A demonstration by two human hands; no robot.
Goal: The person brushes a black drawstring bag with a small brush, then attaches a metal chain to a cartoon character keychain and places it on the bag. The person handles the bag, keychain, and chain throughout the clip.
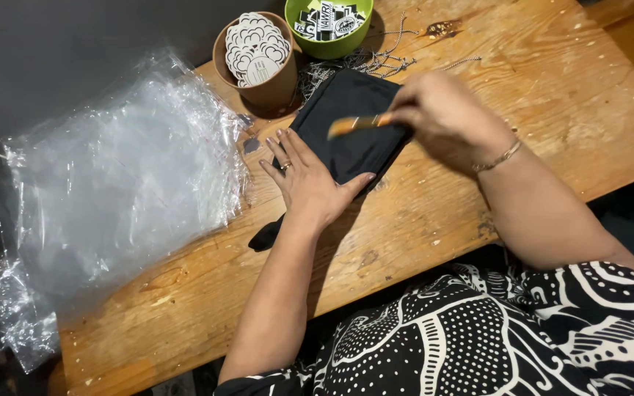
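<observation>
A single head-worn camera looks steeply down from above the person's chest, close over the worn wooden plank counter. It faces forward and a little left across the boards toward the dark wall, with the person's patterned black-and-white lap filling the lower right corner.

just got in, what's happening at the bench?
A person sits at a wooden table. The left hand lies flat on a folded black cloth, pinning it down. The right hand holds a thin orange-brown stick over the cloth; it is blurred. A pile of clear plastic bags lies to the left. Behind the cloth stand a brown cup of white cards, a green bowl of stickers, and some loose metal chains.
</observation>
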